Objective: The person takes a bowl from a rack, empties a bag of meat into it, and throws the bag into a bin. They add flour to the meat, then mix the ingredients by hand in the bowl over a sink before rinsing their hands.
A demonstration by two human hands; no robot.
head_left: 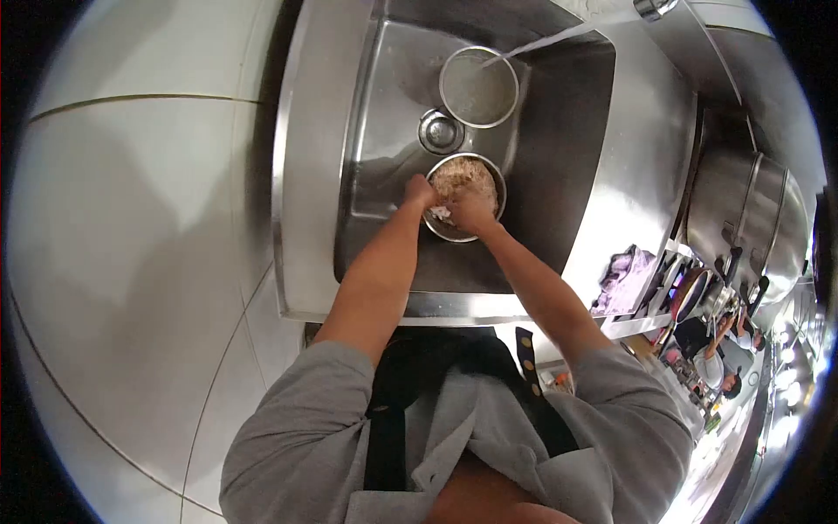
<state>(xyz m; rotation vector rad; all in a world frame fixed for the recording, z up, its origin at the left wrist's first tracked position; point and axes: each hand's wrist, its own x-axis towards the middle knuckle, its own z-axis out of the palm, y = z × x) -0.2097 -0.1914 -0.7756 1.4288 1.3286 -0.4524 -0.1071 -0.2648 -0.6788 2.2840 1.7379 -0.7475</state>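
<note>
In the steel sink [371, 113] stands a round metal bowl [449, 234] holding a pale brown, loose food [464, 173] whose kind I cannot make out. A whitish bit shows at its lower left. My left hand [421, 190] is closed on the bowl's left rim. Into the food reaches my right hand [472, 210], its fingers hidden, so I cannot see whether they grip anything. Just beyond the bowl lies the round drain fitting [441, 131]. Farther back, a second metal bowl [478, 87] holds cloudy water, with a stream of water [550, 40] running into it.
A tap [655, 8] juts in at the top. On the right-hand counter lies a crumpled purple cloth [625, 279], beside pans and utensils [691, 293]. A large steel vessel [742, 210] stands beyond. White tiled wall [131, 192] borders the left. Other people [717, 368] are far right.
</note>
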